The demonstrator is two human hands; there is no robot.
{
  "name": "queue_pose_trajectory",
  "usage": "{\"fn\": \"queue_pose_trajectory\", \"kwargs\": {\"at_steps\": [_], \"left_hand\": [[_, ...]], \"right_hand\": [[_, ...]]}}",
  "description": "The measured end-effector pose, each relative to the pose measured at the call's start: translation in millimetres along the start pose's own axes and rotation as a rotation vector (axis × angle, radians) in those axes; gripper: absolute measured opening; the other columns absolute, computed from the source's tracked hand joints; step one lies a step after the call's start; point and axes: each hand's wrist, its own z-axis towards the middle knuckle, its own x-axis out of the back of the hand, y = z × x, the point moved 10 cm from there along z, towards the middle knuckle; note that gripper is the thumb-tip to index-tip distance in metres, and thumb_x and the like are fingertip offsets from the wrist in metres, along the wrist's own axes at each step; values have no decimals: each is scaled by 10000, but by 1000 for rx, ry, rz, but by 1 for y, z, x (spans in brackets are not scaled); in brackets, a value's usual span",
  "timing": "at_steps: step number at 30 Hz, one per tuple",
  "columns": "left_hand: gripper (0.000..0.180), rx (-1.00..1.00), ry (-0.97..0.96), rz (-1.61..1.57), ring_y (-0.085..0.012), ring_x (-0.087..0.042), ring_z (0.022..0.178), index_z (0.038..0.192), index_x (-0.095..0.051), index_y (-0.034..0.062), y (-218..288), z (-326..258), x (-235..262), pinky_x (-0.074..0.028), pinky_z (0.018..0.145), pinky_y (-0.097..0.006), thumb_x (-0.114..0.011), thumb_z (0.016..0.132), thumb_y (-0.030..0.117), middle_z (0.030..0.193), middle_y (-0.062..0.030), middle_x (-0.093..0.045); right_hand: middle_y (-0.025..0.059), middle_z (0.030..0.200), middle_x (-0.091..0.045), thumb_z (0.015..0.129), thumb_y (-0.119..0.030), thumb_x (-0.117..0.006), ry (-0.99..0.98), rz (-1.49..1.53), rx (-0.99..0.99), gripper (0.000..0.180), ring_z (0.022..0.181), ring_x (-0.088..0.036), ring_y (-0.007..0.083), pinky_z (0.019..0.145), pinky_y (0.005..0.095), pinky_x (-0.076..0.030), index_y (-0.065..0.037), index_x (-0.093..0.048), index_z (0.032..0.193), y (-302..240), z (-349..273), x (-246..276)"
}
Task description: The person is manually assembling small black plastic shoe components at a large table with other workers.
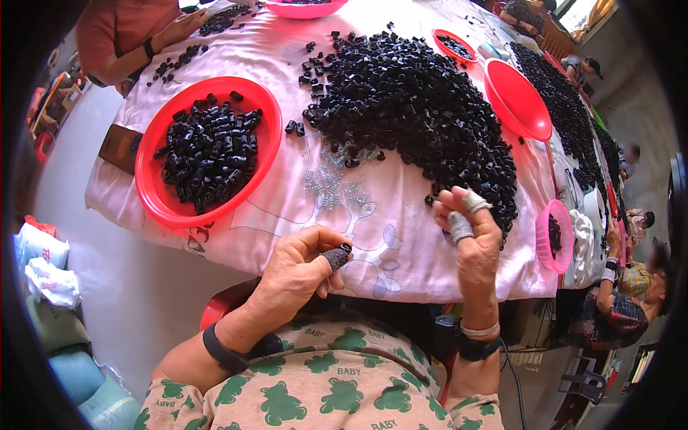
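My left hand (299, 264) is closed, pinching a small black cylindrical plastic part (346, 248) between thumb and forefinger, with a dark wrap on one digit. My right hand (474, 247) reaches to the near edge of a large heap of similar black parts (401, 93); its fingers are apart, two of them wrapped in pale tape. I see nothing held in it. Small metal springs (333, 179) lie loose on the pink cloth between the heap and my left hand. On the left, a red basin (269, 172) holds many black parts.
The cloth-covered table (423, 276) curves in front of me. A phone-like brown object (119, 148) lies beside the basin. Right of the heap are an empty red basin (517, 100) and a pink basket (566, 236). Another person's arm (161, 39) rests at the far left; others sit along the right.
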Motion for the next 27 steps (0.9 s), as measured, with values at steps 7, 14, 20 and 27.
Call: {"fn": "queue_pose_trajectory", "kwargs": {"at_steps": [7, 14, 20, 27], "left_hand": [[182, 8, -4, -2, -74, -603, 622, 1059, -607, -19, -1, 0, -1, -444, 487, -175, -619, 925, 103, 892, -74, -669], [176, 27, -18, 72, -54, -593, 618, 1043, -632, -4, 1, -2, -4, -435, 494, -167, -626, 921, 122, 791, -35, -635], [182, 21, -12, 83, -46, -583, 616, 1046, -634, -5, 2, -4, -3, -430, 501, -167, -609, 922, 126, 769, -24, -627], [182, 35, -35, 95, -44, -585, 625, 1048, -633, -10, 2, -3, -4, -431, 504, -165, -605, 923, 120, 775, -20, -626]], "right_hand": [[164, 1181, -616, 886, 105, -436, 8, -454, 155, 439, 1003, -641, 227, 876, 295, -521, 24, -519, 1309, -10, 0, -7], [155, 1196, -629, 898, 90, -431, -162, -890, 376, 413, 1052, -620, 205, 923, 283, -477, 36, -525, 1297, -23, -8, -44], [172, 1083, -658, 831, 136, -445, -38, -333, 118, 403, 1010, -650, 222, 912, 286, -483, 37, -612, 1185, -16, -10, -12], [190, 1018, -639, 738, 137, -467, -97, -815, 493, 449, 931, -629, 329, 858, 369, -491, 20, -642, 1134, -45, -16, -44]]}}
